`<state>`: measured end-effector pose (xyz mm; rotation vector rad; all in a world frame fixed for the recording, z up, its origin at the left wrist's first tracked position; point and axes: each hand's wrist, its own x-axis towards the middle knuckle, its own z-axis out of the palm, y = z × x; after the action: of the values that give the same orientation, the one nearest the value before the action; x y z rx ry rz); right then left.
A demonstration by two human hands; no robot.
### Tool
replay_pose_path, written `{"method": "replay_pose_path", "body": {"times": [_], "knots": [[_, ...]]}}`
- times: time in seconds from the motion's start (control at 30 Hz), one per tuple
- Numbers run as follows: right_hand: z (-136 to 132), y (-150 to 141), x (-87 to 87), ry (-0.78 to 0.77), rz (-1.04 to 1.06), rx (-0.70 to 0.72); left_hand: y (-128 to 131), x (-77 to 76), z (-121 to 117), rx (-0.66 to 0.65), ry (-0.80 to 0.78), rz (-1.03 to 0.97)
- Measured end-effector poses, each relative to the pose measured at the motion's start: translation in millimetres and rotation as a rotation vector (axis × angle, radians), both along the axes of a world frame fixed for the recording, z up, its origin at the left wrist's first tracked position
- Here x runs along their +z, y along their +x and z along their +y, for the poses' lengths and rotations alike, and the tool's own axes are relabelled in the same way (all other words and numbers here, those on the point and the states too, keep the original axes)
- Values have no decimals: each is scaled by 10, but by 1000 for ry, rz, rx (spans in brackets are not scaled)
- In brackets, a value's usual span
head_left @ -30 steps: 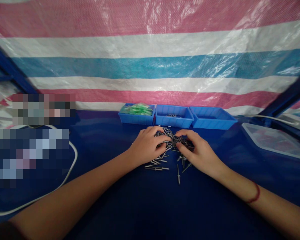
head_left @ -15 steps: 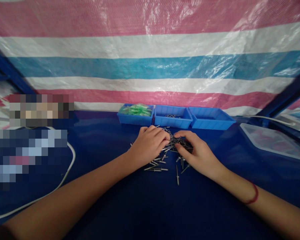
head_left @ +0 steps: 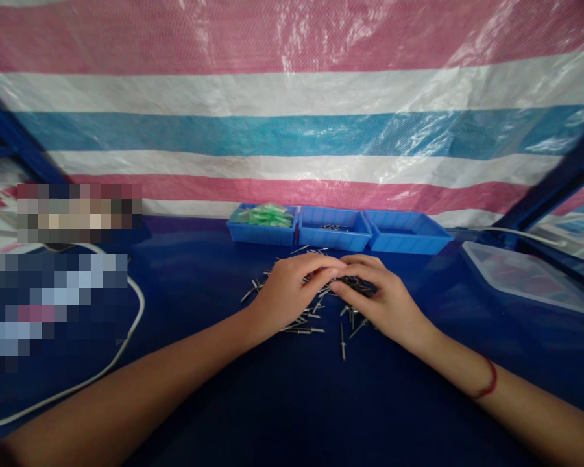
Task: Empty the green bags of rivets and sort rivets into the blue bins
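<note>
A pile of small metal rivets [head_left: 316, 311] lies scattered on the dark blue table [head_left: 292, 402]. My left hand [head_left: 289, 292] rests on the left part of the pile, with its fingers pressed together in a pinch that points right. Opposite it, my right hand [head_left: 382, 298] covers the right part, its fingers curled so the tips meet those of the left above the rivets. What either pinch holds is hidden. A red string [head_left: 486, 386] circles my right wrist.
Three blue bins stand in a row behind the pile: the left bin [head_left: 246, 230] holds green pieces, the middle bin [head_left: 335, 239] a few rivets, and nothing shows in the right bin [head_left: 406, 241]. A clear plastic tray [head_left: 525, 275] lies right. A white cable [head_left: 133, 324] loops left. Striped tarp [head_left: 292, 130] hangs behind.
Both hands have drawn together until their fingertips touch over the pile. The left hand's fingers have stretched out to the right, and a few rivets now lie bare at the pile's left.
</note>
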<state>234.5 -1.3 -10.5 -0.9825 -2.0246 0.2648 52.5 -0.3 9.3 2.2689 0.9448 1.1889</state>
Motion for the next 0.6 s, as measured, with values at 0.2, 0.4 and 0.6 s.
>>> {"method": "replay_pose_path", "body": {"times": [0.2, 0.4, 0.6], "knots": [[3, 31, 37, -13, 142, -1, 0, -19, -24, 96, -30, -9], [-56, 12, 85, -11, 179, 26, 6, -56, -57, 54, 66, 89], [-89, -2, 94, -16, 171, 46, -4, -80, -35, 32, 100, 125]]}}
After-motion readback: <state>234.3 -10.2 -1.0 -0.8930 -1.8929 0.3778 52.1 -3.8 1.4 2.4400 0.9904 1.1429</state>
